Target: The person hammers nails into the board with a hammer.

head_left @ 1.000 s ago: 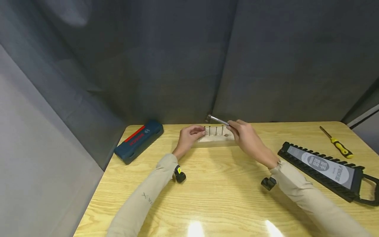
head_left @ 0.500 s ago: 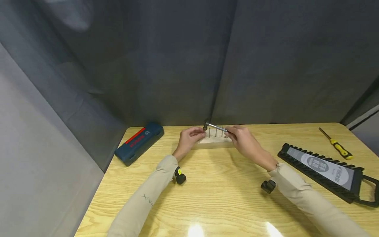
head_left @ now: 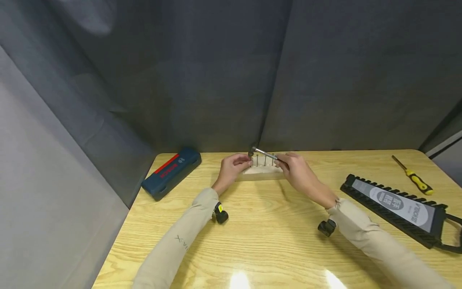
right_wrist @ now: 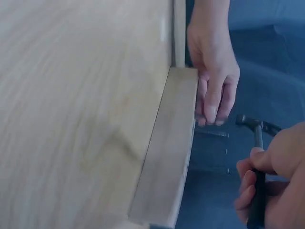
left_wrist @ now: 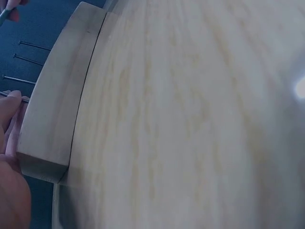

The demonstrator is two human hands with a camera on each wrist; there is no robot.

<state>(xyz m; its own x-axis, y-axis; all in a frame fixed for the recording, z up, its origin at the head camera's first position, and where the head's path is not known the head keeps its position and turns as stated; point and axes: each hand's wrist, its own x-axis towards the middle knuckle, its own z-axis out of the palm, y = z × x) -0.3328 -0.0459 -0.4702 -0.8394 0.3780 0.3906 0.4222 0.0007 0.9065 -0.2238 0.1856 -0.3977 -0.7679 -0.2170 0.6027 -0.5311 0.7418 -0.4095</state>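
Note:
At the table's far edge lies a pale wooden block (head_left: 261,176), with several nails (head_left: 265,161) standing upright along its top. My left hand (head_left: 229,170) is at the block's left end, thumb and fingertips pinching a nail (left_wrist: 23,99) there. My right hand (head_left: 298,173) grips a small hammer (head_left: 266,153) by its dark handle. The hammer's head hangs right by the pinched nail, above the left fingertips; whether it touches the nail I cannot tell. In the right wrist view the hammer head (right_wrist: 257,124) shows beside the left fingers.
A blue case (head_left: 171,173) with a red stripe lies left of the block. To the right are a black saw-like tool rack (head_left: 393,208) with a grey label and a yellow-and-black screwdriver (head_left: 415,177). A dark curtain (head_left: 216,80) hangs behind the table.
The hammer head has come down from above the block to the pinched nail, and the right hand has lowered slightly. My left hand keeps its pinch in the same place.

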